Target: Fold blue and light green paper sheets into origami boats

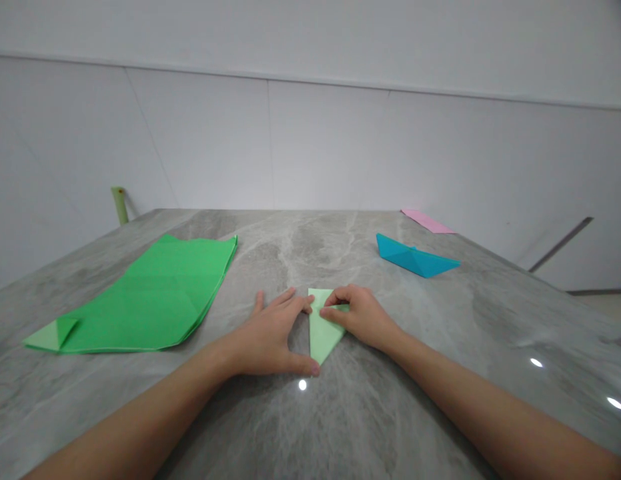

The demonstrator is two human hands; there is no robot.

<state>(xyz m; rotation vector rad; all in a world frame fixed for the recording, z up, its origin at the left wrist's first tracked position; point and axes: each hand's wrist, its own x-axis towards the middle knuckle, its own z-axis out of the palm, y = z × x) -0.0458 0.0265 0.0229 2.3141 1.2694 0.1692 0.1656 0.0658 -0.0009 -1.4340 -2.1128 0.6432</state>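
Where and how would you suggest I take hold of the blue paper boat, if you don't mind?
I'd lightly pinch the blue paper boat by its right pointed end, coming from the right: that end narrows to a slim tip and nothing touches it.

Pale paper (317, 337): hemmed in, left hand (277, 337) along left edge, thumb (305, 365) at near tip, right hand (363, 317) on right side.
Way in: bare near-right edge, between thumb and right hand.
Bench (310, 250) middle: bare lane from pale paper to wall (315, 140), green stack (155, 287) left, boat (415, 258) right.
Left: green stack fills much of it; bare strip between it and left hand.
Right: boat obstructs ahead of right hand, well apart; bare bench around it.
Far right: pink paper (427, 221) at edge, gap before boat.
Near side: bare between forearms (185, 390).
Wall: blocks beyond far edge.
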